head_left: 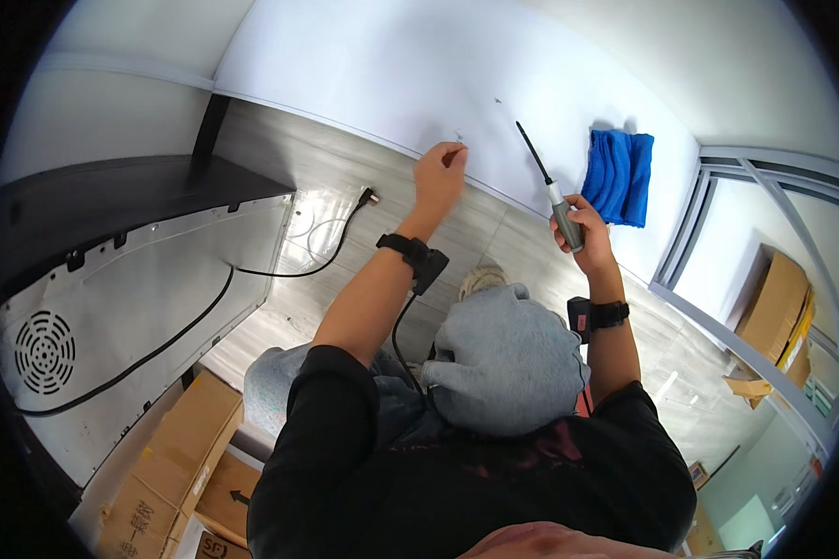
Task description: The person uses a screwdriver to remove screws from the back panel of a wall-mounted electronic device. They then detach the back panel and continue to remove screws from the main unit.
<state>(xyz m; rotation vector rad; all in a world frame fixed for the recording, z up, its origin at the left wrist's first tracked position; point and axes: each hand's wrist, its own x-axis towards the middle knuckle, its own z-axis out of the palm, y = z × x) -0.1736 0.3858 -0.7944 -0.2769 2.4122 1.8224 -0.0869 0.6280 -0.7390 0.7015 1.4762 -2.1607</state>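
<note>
Grey metal fills the left of the view: the back panel (149, 307) of a large flat appliance, with one round vent grille (45, 351) and one black cable (280, 270) running across it and out over the pale wood-grain floor (345, 177). Below it lie three brown cardboard boxes (172, 466).

Further right, the left hand (440, 172) is raised against the white wall (419, 74), fingers pinched together at a small mark on the surface (whether anything tiny sits between the fingertips, I cannot tell). One black band circles that wrist.

Right again, the right hand (583, 228) is closed around the grey handle of one screwdriver (550, 191). The tool sits between the two hands, nearer the right, its handle inside the fist and its thin black shaft free. Its long axis runs diagonally, tip pointing up and to the left toward the wall, well apart from the left hand's fingertips.

Just beside the right hand, up and to the right, one folded blue cloth (620, 175) hangs on the wall. A second black band sits on the right wrist.
</note>
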